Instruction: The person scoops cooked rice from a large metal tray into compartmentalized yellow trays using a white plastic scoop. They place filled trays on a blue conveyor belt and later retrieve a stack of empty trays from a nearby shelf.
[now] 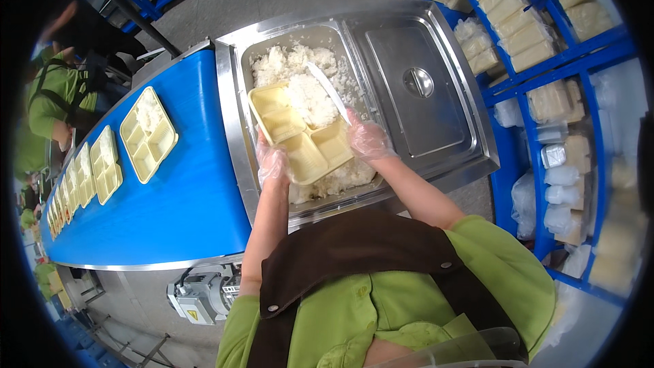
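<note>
My left hand [273, 161], in a clear plastic glove, grips the left side of a pale yellow compartment tray [301, 156]. White cooked rice [309, 102] is heaped in the tray's upper right compartment; the other visible compartments hold nothing. A white flat paddle [329, 89] is held by its near end in my gloved right hand [369, 138], its blade lying along the right side of that rice. My right hand is also close against the tray's right edge. Beneath the tray, a steel pan [322, 35] contains more loose rice [273, 66], partly hidden by the tray.
A blue conveyor belt [194, 214] at left carries several similar trays [135, 140] with rice. Right of the pan is a steel lid [388, 112] with a round handle. Blue shelving [531, 107] holds wrapped packs. A motor [199, 296] sits below the belt; people [56, 97] stand beyond it.
</note>
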Demonstrator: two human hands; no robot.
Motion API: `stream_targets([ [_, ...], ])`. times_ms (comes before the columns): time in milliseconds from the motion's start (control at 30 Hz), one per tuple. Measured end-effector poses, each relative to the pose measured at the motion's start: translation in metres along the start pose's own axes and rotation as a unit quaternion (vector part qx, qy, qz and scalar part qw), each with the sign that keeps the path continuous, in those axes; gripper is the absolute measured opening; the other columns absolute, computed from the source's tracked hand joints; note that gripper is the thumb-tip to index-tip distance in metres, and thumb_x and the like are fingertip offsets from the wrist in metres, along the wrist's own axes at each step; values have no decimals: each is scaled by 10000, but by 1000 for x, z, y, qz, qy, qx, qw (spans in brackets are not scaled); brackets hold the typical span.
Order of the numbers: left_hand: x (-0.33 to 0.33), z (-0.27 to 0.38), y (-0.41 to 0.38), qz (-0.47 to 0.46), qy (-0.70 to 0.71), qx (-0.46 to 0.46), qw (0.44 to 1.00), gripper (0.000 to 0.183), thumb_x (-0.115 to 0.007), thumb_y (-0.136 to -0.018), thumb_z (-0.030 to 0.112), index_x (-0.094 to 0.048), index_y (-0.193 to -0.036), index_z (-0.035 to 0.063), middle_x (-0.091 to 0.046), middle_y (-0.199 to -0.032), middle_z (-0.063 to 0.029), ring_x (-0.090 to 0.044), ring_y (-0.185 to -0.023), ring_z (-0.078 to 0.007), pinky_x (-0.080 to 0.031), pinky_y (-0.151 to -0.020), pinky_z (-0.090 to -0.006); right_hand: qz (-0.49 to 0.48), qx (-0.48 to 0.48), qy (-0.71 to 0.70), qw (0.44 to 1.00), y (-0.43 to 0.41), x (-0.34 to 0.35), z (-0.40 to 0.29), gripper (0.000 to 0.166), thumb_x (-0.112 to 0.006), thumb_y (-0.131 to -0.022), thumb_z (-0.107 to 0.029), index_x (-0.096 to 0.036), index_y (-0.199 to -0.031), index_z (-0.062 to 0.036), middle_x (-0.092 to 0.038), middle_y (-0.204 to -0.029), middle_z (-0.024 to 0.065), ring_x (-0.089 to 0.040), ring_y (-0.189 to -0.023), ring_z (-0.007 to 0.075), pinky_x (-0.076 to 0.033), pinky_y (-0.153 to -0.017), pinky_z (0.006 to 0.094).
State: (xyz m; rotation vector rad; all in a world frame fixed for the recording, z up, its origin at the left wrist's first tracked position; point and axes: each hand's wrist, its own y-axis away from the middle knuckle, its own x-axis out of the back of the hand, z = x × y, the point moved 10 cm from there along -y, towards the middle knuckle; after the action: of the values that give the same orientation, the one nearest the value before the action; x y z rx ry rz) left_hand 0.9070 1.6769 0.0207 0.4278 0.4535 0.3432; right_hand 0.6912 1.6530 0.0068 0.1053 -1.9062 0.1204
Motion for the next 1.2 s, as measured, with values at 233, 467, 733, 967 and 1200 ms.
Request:
stream_targets([
  [233,46,-16,2,-33,101,-33,994,816,-284,-578,-190,-382,-1333,103,-531,-1186,-121,-586,-991,-251,-539,-791,-315,52,110,-189,974,31,64,-38,502,-534,-825,-164,-407,-1310,-132,-569,-610,165,-560,-502,319,-447,-460,418],
  [467,54,6,18,-83,92,-115,986,824,-298,-567,-152,-343,-1360,65,-519,-1212,-130,-576,-1017,-240,-516,-797,-294,-44,187,-9,981,57,13,-78,456,-494,-853,-143,-405,-1294,-72,-583,-650,186,-566,-516,302,-461,-474,401],
  [733,78,-16,24,0,111,-62,992,767,-310,-592,-132,-377,-1332,57,-553,-1157,-125,-606,-949,-247,-537,-755,-296,-1,129,-129,983,53,82,-82,471,-521,-830,-105,-445,-1293,-150,-535,-613,179,-545,-512,315,-437,-474,389],
  [967,89,-16,34,-12,107,-23,994,744,-337,-576,-97,-404,-1305,40,-556,-1146,-130,-598,-967,-254,-537,-772,-314,56,259,22,964,42,94,-77,500,-533,-808,-96,-459,-1290,-204,-434,-493,71,-447,-401,246,-371,-373,361],
  [1200,90,-8,46,-71,102,-36,992,770,-384,-551,-47,-389,-1317,34,-540,-1183,-127,-583,-1011,-261,-526,-831,-327,30,305,134,942,36,72,-70,504,-527,-796,-95,-461,-1289,-177,-380,-468,27,-413,-369,168,-344,-329,329],
])
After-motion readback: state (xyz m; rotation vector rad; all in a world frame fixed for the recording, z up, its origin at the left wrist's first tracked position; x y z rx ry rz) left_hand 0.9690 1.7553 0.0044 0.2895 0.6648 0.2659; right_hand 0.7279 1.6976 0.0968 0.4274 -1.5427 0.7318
